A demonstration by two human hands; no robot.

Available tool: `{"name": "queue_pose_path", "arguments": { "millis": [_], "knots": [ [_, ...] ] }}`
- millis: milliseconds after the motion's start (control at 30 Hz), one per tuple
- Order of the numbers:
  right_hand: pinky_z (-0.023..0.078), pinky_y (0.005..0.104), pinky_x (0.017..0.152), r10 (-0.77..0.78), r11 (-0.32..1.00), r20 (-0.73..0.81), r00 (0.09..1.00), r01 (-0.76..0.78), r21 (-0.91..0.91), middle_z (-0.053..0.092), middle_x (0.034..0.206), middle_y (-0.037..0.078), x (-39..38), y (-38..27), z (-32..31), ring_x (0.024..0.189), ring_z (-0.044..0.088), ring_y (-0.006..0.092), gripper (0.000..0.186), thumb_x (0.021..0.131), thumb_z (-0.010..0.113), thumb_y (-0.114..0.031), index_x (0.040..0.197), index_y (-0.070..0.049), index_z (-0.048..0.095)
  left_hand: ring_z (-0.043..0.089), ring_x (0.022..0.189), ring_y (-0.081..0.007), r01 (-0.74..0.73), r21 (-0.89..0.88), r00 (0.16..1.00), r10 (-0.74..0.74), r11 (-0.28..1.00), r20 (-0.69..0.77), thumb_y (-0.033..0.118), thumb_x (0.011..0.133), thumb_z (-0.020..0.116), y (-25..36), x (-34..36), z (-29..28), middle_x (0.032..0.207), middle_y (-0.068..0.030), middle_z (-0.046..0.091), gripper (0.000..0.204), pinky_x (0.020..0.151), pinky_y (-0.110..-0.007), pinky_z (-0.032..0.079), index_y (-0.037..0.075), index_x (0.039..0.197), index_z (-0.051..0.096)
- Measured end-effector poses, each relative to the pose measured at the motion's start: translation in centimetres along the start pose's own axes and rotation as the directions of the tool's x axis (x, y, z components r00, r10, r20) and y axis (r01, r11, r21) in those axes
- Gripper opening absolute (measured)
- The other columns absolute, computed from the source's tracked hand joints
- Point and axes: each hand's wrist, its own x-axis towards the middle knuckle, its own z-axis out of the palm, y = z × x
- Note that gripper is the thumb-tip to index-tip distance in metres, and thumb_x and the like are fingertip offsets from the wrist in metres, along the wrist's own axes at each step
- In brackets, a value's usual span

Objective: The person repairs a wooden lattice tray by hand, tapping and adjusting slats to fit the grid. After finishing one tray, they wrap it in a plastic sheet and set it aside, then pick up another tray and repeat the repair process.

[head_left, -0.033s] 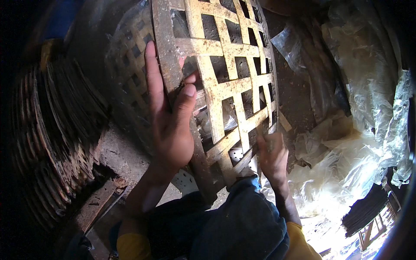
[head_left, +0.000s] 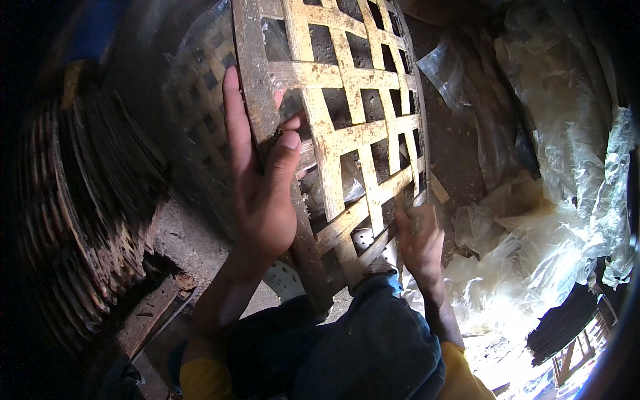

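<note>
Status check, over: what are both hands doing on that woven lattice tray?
Left hand gripping woven lattice tray at its left rim. Right hand at lower edge, grip unclear. Crumpled plastic sheeting crowds the right.

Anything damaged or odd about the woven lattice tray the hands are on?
The tray looks worn: its strips are stained and flaky, and the dark rim under the left hand is rough. The right hand grips its lower edge. No strip looks clearly broken.
</note>
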Motion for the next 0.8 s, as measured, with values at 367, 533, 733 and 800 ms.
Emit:
{"name": "queue_pose_path", "arguments": {
  "millis": [367,533,733,800],
  "knots": [
    [0.053,0.0401,0.085,0.101,0.995,-0.134,0.986,-0.102,0.003,0.072,0.102,0.021,5.7,9.0,-1.2,0.096,0.071,0.03,0.043,0.095,0.071,-0.036,0.118,0.0,0.066,0.062,0.111,-0.0187,0.283,0.159,0.959,-0.274,0.946,-0.075,0.015,0.1,0.063,-2.3,2.4,-6.3,0.129,-0.0117,0.064,0.044,0.1,-0.035,0.048,0.0,0.141,0.054],
    [0.053,0.0377,0.089,0.197,0.98,-0.072,0.978,-0.199,-0.008,0.074,0.108,0.02,7.7,9.2,-1.0,0.1,0.071,0.0276,0.043,0.094,0.071,-0.034,0.121,0.0,0.068,0.065,0.101,-0.0171,0.278,0.076,0.955,-0.266,0.958,-0.132,0.023,0.102,0.064,-5.0,2.5,-7.4,0.119,-0.0065,0.068,0.033,0.094,-0.033,0.049,0.002,0.128,0.065],
    [0.053,0.0364,0.083,-0.024,0.999,-0.236,0.971,0.03,0.024,0.073,0.099,0.016,8.2,8.0,0.4,0.091,0.069,0.0244,0.029,0.095,0.068,-0.023,0.113,0.001,0.068,0.065,0.1,-0.0165,0.251,0.091,0.963,-0.239,0.964,-0.125,0.022,0.104,0.062,-4.2,2.3,-6.7,0.119,-0.0059,0.068,0.031,0.092,-0.032,0.05,0.002,0.128,0.065],
    [0.053,0.039,0.08,-0.075,0.993,-0.28,0.957,0.096,0.064,0.071,0.097,0.017,9.3,5.6,0.1,0.089,0.069,0.0289,0.019,0.094,0.067,-0.014,0.105,0.002,0.067,0.065,0.099,-0.0158,0.197,0.234,0.978,-0.174,0.952,-0.115,0.024,0.105,0.061,-2.9,1.8,-5.7,0.119,-0.0062,0.069,0.032,0.092,-0.03,0.049,0.003,0.129,0.064]
  ]
}}
